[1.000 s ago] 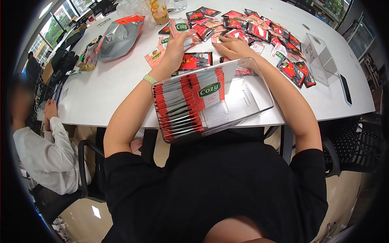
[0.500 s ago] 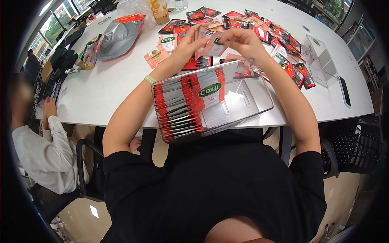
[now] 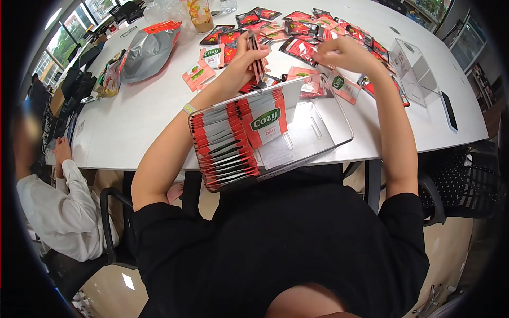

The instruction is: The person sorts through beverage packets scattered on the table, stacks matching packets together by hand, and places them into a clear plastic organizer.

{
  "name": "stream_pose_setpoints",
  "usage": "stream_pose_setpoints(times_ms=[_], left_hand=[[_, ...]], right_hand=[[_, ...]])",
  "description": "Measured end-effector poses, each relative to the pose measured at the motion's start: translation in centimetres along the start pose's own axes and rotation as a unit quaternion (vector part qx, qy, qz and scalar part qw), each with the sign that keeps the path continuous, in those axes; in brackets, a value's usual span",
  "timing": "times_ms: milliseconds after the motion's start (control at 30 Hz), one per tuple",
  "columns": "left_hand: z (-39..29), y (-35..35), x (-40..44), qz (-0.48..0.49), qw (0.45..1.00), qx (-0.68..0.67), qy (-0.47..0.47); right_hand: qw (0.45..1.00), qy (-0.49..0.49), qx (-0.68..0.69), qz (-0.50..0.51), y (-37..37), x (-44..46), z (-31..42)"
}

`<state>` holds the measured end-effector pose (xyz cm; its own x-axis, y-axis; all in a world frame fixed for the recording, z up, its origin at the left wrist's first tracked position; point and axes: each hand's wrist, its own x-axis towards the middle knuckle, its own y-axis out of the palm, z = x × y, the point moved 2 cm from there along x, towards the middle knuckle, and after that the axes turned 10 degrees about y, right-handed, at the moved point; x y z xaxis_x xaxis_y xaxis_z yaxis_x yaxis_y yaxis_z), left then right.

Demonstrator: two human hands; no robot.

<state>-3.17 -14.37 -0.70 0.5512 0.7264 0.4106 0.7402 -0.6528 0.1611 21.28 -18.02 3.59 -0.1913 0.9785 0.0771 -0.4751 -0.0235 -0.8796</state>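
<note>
Upright in my left hand is a small stack of tea sachets, seen edge-on and gripped between thumb and fingers. My right hand is over the sachet pile with its fingers bent; they are blurred and partly turned away, beside a red and black sachet. Between my forearms, at the table's near edge, a clear plastic box sits tilted towards me. Its left side carries a tight row of red and white sachets, and one Cozy sachet faces up beside them.
Loose sachets spread over the white table. Left stand a silver and red bag and a drink cup. A clear acrylic stand and a phone lie right. Another person sits at left.
My right hand has moved away from my left, to the right over the pile. My left hand has turned its stack edge-on. The view has shifted slightly.
</note>
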Motion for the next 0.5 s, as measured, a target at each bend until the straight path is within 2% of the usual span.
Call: stream_pose_setpoints(times_ms=[33, 67, 133, 167, 233, 333, 367, 433, 467, 500], left_hand=[[-0.1, 0.0, 0.0, -0.022, 1.000, -0.011, -0.005], [-0.4, 0.0, -0.1, -0.007, 1.000, 0.007, -0.003], [-0.1, -0.4, 0.0, 0.012, 0.999, 0.045, -0.004], [0.1, -0.5, 0.1, 0.034, 0.996, 0.084, -0.006], [0.1, -0.5, 0.1, 0.037, 0.996, 0.076, -0.002], [-0.1, -0.3, 0.0, 0.042, 0.990, 0.121, 0.052], [-0.1, -0.4, 0.1, 0.038, 0.992, 0.110, 0.049], [0.1, -0.5, 0.1, 0.033, 0.994, 0.098, 0.047], [0.2, -0.6, 0.3, 0.018, 0.993, 0.108, 0.054], [0.3, -0.7, 0.5, 0.004, 0.991, 0.118, 0.060]], right_hand=[[0.996, 0.040, -0.064, 0.052, -0.1, -0.4, -0.6], [0.996, 0.040, -0.065, 0.053, 0.0, -0.6, -0.8], [0.972, 0.112, -0.162, 0.125, 0.4, -1.3, 0.2], [0.972, 0.112, -0.162, 0.126, 0.7, -1.2, 0.1], [0.966, 0.128, -0.203, 0.099, 1.1, -1.1, -0.3], [0.968, 0.115, -0.216, 0.055, 0.4, -1.2, 0.2], [0.968, 0.115, -0.216, 0.055, 0.1, -1.3, 0.7], [0.990, 0.085, -0.108, -0.017, -1.0, -2.0, 2.6], [0.998, 0.051, -0.036, -0.011, -1.0, -2.1, 3.0], [0.998, 0.051, -0.036, -0.010, -0.8, -2.1, 3.5]])
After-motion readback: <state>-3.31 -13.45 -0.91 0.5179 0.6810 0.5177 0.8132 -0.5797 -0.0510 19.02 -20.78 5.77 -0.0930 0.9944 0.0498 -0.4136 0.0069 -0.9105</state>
